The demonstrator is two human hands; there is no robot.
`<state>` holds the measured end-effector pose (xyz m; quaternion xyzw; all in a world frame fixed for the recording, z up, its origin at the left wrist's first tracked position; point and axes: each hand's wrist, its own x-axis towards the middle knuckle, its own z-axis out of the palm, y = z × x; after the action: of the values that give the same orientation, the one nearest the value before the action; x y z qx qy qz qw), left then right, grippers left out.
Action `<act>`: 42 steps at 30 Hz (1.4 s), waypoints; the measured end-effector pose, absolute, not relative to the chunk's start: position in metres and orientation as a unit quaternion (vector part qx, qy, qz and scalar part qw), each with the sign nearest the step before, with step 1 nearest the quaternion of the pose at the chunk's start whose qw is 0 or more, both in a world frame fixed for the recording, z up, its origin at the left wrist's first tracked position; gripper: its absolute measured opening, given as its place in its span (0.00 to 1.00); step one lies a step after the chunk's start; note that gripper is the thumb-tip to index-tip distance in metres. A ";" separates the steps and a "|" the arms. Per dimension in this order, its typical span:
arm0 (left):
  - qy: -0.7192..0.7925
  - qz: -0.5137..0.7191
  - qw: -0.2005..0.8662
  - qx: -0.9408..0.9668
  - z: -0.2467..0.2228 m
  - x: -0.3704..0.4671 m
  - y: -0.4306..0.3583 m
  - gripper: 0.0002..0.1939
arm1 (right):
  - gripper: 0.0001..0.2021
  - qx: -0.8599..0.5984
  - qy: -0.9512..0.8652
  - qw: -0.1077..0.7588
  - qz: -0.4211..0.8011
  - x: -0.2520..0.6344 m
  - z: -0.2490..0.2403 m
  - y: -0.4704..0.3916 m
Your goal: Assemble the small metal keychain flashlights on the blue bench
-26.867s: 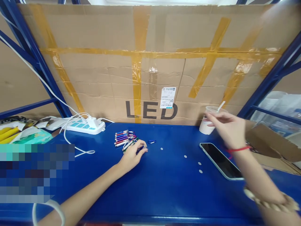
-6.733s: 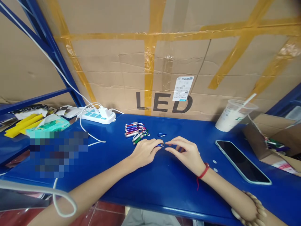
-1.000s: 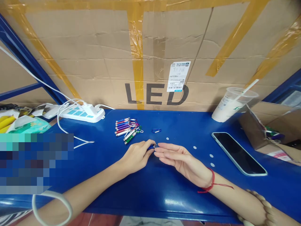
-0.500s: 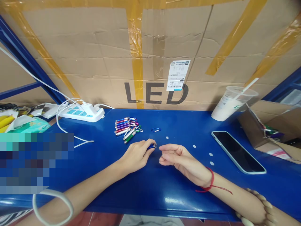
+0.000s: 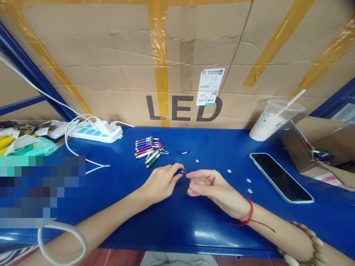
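Observation:
Pinched between the thumb and fingers of my left hand (image 5: 162, 184) is a blue mini flashlight (image 5: 181, 171), its end pointing right and most of its body hidden. Just right of that end is my right hand (image 5: 212, 186), palm inward and fingers curled toward the thumb. Whether anything small sits in those fingers I cannot make out. Beyond my left hand lies a row of mini flashlights (image 5: 146, 147) in red, blue, purple and silver, with a green one (image 5: 153, 159) nearest, clips at their right ends. A loose blue carabiner clip (image 5: 184, 152) rests by itself beyond the hands.
Several small pale discs (image 5: 229, 171) dot the blue table (image 5: 166, 225). On the right are a phone (image 5: 281, 177), a plastic cup with a straw (image 5: 273, 120) and an open carton (image 5: 302, 151). A power strip (image 5: 95, 132) with white cables sits left; a large cardboard box (image 5: 116, 74) stands behind.
The fingers of my right hand have curled slightly. My left hand keeps its grip on the blue mini flashlight in the same place.

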<state>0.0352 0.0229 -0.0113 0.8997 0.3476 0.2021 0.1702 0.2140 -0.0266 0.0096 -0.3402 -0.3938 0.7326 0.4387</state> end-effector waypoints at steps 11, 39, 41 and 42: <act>0.349 0.193 0.158 0.903 -0.012 0.035 0.023 0.08 | 0.14 -0.369 -0.369 0.438 0.732 0.213 0.009 -0.024; 0.343 0.191 0.153 0.907 -0.013 0.035 0.023 0.07 | 0.14 -0.361 -0.387 0.417 0.739 0.214 0.010 -0.024; 0.342 0.191 0.153 0.907 -0.013 0.035 0.023 0.07 | 0.14 -0.360 -0.391 0.416 0.738 0.214 0.009 -0.024; 0.343 0.191 0.153 0.907 -0.013 0.035 0.023 0.07 | 0.14 -0.360 -0.391 0.414 0.739 0.214 0.009 -0.023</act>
<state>0.0345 0.0230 -0.0130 0.9070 0.3426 0.1909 0.1534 0.2141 -0.0235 0.0089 -0.3604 -0.3906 0.7387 0.4145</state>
